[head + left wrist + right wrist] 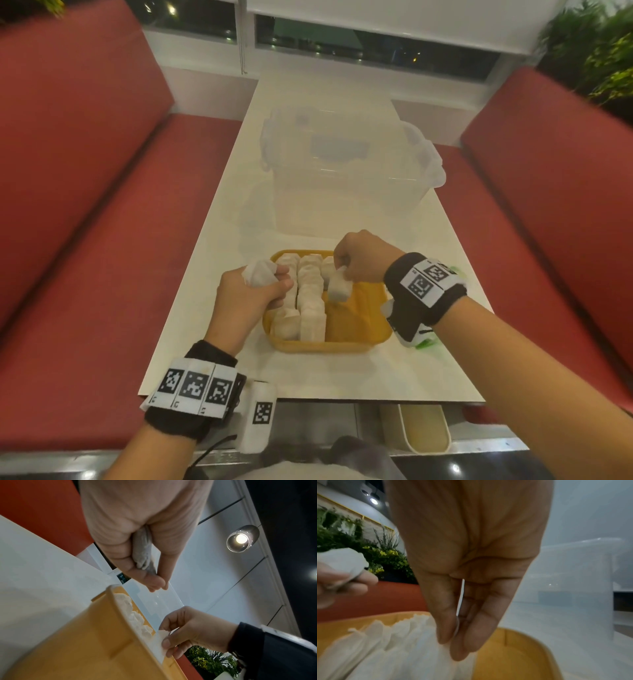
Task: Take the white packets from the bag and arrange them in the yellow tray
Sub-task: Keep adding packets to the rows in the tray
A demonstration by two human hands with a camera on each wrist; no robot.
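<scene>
A yellow tray (359,346) sits on the white table, its left part filled with rows of upright white packets (310,301). My left hand (253,294) hovers over the tray's left edge and grips a crumpled white packet (260,272), also seen as the packet (143,550) inside the fist. My right hand (356,257) pinches another white packet (339,286) by its top, hanging over the tray's third row; the packet (436,660) dangles beside the rows. The tray's right half (513,655) is bare. No bag is clearly visible.
A clear plastic lidded box (349,161) stands on the table just behind the tray. Red bench seats (85,240) flank the table on both sides. A green item (424,344) lies partly hidden under my right wrist. Plants (599,51) stand at the far right.
</scene>
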